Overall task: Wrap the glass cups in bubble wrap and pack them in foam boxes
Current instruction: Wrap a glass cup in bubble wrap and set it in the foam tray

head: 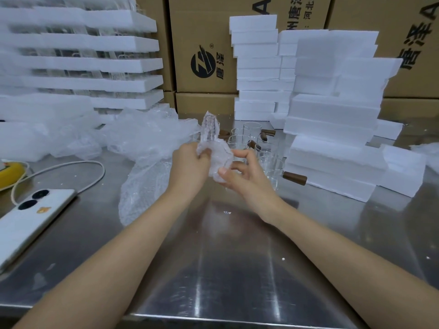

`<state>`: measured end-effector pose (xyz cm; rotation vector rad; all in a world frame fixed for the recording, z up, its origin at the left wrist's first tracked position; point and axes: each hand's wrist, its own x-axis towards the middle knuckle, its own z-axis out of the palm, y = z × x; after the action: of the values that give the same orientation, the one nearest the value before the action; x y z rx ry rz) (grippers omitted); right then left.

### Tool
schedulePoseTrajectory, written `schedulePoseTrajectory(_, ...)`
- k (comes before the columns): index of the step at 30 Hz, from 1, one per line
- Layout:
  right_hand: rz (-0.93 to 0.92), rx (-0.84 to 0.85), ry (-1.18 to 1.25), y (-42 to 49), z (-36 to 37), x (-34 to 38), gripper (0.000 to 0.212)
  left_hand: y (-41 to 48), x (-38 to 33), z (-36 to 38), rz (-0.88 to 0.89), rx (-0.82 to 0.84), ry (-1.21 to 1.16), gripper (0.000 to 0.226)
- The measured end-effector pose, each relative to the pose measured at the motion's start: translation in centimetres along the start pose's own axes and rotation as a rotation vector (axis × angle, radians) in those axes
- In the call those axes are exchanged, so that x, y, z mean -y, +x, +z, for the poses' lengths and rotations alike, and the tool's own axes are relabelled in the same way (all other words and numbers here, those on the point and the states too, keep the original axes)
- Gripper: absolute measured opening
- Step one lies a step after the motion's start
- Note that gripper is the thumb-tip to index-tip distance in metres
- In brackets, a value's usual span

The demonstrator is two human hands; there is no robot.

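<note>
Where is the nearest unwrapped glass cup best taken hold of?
Likely by its wooden handle, coming from the near right. The glass cup stands upright, and the handle juts rightward, clear of the other cups crowding its far side.

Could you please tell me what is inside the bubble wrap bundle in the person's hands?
Only a faint glassy shape shows through the bubble wrap bundle, which the left hand and right hand grip. The wrap covers the rest, so I cannot confirm a cup.
</note>
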<state>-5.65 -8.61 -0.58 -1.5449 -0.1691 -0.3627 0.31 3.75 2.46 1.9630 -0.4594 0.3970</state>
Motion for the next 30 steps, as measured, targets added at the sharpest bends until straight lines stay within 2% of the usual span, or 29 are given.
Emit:
schedulePoseTrajectory(2,0.021,-0.006,0.019,0.2,-0.1,0.0,0.039,0.0,-0.1,0.0,0.091,-0.010,0.061,0.022)
schedulePoseTrajectory(5,0.101,0.011,0.279,0.7,-0.4,-0.2,0.043,-0.1,-0.3,0.2,0.188,0.012,0.086,0.014)
schedulePoseTrajectory(11,0.214,0.030,0.601,1.0,-0.9,-0.2,0.054,-0.3,-0.4,-0.3,0.408,0.082,0.200,0.032)
schedulePoseTrajectory(14,0.181,0.027,0.412,0.8,-0.6,-0.1,0.053,0.0,-0.1,-0.3,0.447,0.142,0.315,0.026)
schedulePoseTrajectory(18,0.047,-0.089,-0.285,0.2,0.1,-0.2,0.050,0.0,0.4,0.1,0.429,0.137,0.325,0.022)
schedulePoseTrajectory(20,-0.087,-0.086,-0.514,0.0,0.0,-0.2,0.051,-0.1,0.3,0.3,0.406,0.122,0.304,0.022)
schedulePoseTrajectory(24,-0.193,-0.079,-0.581,-0.2,-0.1,0.2,0.048,-0.3,0.0,0.4,0.353,0.056,0.190,0.017)
schedulePoseTrajectory(30,-0.257,-0.041,-0.632,-0.5,0.0,0.7,0.049,-0.8,-0.2,0.1,0.490,0.054,0.334,0.015)
